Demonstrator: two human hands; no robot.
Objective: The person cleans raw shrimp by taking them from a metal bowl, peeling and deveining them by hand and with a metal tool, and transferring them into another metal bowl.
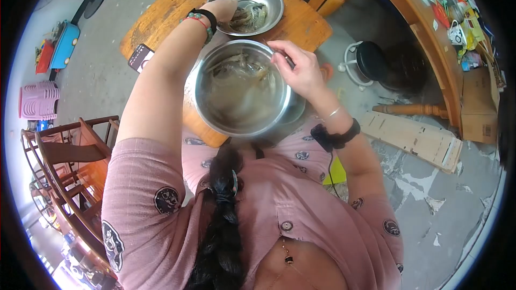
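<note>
A steel bowl [278,8] stands on the wooden table, with several grey shrimp [252,17] heaped in it. My left hand [222,11] reaches over its left side, down to the shrimp; the fingertips are hidden, so I cannot tell whether it grips one. Closer to me is a larger steel pot [200,94] with cloudy water [242,96] and several shrimp [247,67] along its far side. At the pot's upper right rim, my right hand [298,67] has its fingers bent and closed around a small dark item, too covered to identify.
Left of my forearm, a phone [141,58] lies at the edge of the wooden table [161,24]. A black-seated stool [372,60] and flat cardboard [411,138] are on the right. Wooden chairs [75,156] stand at left, near stacked pink stools [38,102].
</note>
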